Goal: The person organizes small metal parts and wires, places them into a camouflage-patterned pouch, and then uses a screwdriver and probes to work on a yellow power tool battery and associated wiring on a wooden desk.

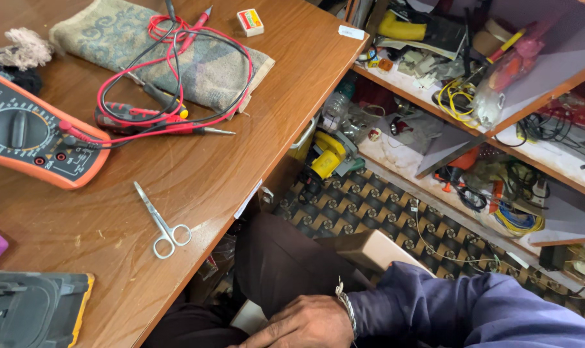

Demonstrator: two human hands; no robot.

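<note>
While nothing is gripped, right hand (302, 322) lies flat on the lap w/ fingers loosely spread, palm down, below the brown wooden tabletop (196, 174); left hand not in view. Nearest tool: small steel scissors (161, 222), closed, near the table edge. Orange multimeter (31, 132) w/ red and black test leads (170, 96) sits further back, well apart from the hand. Looks like a pause between steps.

A small rectangular box (250, 21) in white, red, yellow and green lies at the far edge of the surface (196, 187). Just right of it, a white label (351, 32) sticks near the far right corner. A narrow white sticker (248, 199) runs along the surface's right edge, near the scissors.
</note>
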